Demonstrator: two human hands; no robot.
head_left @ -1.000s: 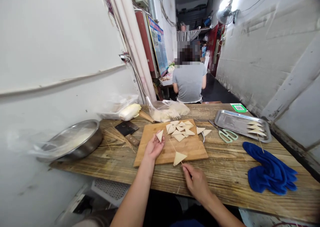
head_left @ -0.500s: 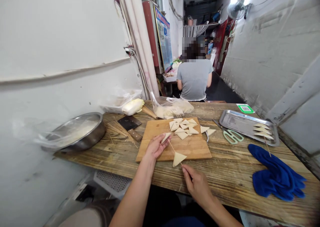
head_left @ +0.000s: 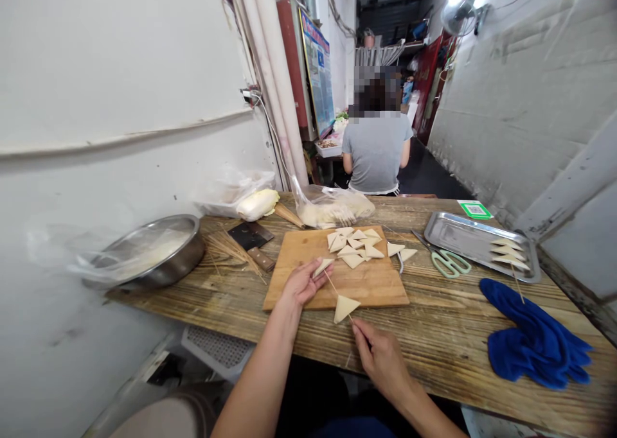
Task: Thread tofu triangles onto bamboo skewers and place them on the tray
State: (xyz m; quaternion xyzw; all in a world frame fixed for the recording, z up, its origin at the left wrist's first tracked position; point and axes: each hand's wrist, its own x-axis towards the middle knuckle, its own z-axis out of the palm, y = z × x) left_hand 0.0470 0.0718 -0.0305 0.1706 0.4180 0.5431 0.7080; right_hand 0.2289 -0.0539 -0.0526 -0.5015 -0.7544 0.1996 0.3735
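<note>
The skewered flat triangular slice (head_left: 346,307) is pale cream, the rectangular wooden cutting board (head_left: 371,284) honey-tan, the plank tabletop (head_left: 443,341) brown with dark streaked grain, plastic scissor handles (head_left: 452,263) mint green, the fabric glove (head_left: 535,345) solid royal blue.

Triangle (head_left: 322,268) in left hand (head_left: 303,283); now at skewer (head_left: 331,282) tip

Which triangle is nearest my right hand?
The triangle on the skewer in your right hand; the others are farther off: in your left hand, on or beside the board, and on the tray.
</note>
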